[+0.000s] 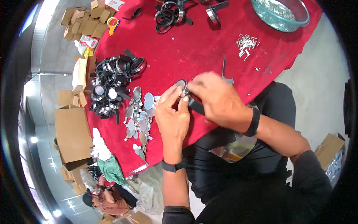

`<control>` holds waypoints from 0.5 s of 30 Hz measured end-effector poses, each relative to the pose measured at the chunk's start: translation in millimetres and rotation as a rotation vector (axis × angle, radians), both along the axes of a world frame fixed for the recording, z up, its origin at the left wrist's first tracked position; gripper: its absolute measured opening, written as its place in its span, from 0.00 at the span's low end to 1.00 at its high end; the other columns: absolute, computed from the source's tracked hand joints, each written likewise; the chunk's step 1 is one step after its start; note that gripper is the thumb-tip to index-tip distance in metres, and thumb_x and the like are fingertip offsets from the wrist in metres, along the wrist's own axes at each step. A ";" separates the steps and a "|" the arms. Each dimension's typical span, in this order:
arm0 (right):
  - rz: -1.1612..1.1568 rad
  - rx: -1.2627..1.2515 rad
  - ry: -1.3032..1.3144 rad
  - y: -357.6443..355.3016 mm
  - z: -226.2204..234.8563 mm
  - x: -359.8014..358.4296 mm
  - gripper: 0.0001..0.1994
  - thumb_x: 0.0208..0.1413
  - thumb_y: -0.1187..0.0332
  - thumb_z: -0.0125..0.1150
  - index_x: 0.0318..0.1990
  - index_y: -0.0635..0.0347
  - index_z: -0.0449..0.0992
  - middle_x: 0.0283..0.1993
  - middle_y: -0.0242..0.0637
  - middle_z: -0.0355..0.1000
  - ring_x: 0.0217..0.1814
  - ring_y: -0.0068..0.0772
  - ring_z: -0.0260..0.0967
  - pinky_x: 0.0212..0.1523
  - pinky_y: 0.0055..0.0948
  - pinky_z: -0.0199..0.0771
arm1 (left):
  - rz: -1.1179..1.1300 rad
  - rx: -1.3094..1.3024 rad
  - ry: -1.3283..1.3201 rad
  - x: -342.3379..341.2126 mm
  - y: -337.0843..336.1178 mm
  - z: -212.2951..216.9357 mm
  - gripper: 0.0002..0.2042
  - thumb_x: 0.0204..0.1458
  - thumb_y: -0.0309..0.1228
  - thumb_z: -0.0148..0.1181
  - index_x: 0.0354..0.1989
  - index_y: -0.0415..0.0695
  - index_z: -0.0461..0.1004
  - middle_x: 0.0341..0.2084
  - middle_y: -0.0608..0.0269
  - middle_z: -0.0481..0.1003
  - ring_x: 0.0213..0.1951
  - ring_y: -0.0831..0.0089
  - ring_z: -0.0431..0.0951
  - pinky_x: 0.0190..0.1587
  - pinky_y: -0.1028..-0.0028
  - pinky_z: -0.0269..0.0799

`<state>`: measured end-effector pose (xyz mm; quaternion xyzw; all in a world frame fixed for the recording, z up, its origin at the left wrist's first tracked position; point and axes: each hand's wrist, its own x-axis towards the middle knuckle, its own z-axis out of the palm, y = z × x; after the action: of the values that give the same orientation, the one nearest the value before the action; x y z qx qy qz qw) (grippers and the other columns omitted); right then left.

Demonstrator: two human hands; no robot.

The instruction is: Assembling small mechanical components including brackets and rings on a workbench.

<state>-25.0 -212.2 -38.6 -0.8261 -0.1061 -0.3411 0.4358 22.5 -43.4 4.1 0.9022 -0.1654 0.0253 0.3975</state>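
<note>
head view, both hands (194, 104) gripping round mirror (181, 83)

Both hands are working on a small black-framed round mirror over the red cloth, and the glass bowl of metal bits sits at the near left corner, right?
Not quite. The head view shows the glass bowl at the far right of the red cloth. The left hand and right hand do hold the small black-framed round mirror.

Red-covered table (209, 56) on a pale grey floor (317, 78) — cardboard boxes (72, 130) along the table's left edge, glare spots at lower left.
</note>
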 end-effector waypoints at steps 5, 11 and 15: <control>-0.386 -0.215 0.214 -48.5 17.6 -1.0 0.14 0.56 0.64 0.72 0.42 0.64 0.77 0.37 0.51 0.75 0.40 0.59 0.76 0.42 0.53 0.78 | -0.099 0.077 -0.143 3.7 13.7 -5.5 0.18 0.57 0.25 0.66 0.56 0.35 0.84 0.55 0.44 0.83 0.58 0.56 0.83 0.65 0.63 0.74; -0.436 -0.429 0.501 -57.3 18.1 6.6 0.15 0.54 0.61 0.75 0.33 0.67 0.83 0.35 0.59 0.82 0.40 0.65 0.82 0.44 0.55 0.84 | -0.162 0.091 -0.139 -0.9 11.4 2.5 0.29 0.45 0.33 0.79 0.56 0.31 0.82 0.54 0.42 0.83 0.55 0.57 0.85 0.63 0.65 0.76; -0.319 -0.278 0.559 -47.0 21.5 16.1 0.10 0.54 0.68 0.70 0.40 0.63 0.85 0.39 0.56 0.83 0.41 0.59 0.84 0.45 0.51 0.84 | -0.155 0.031 -0.179 -0.8 18.1 -4.1 0.33 0.39 0.35 0.82 0.57 0.34 0.82 0.54 0.44 0.83 0.55 0.55 0.85 0.62 0.63 0.77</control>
<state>-8.9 -259.2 -17.1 -0.9451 0.1025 -0.1479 0.2727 21.6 -25.2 0.0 0.8869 -0.2699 0.0724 0.3678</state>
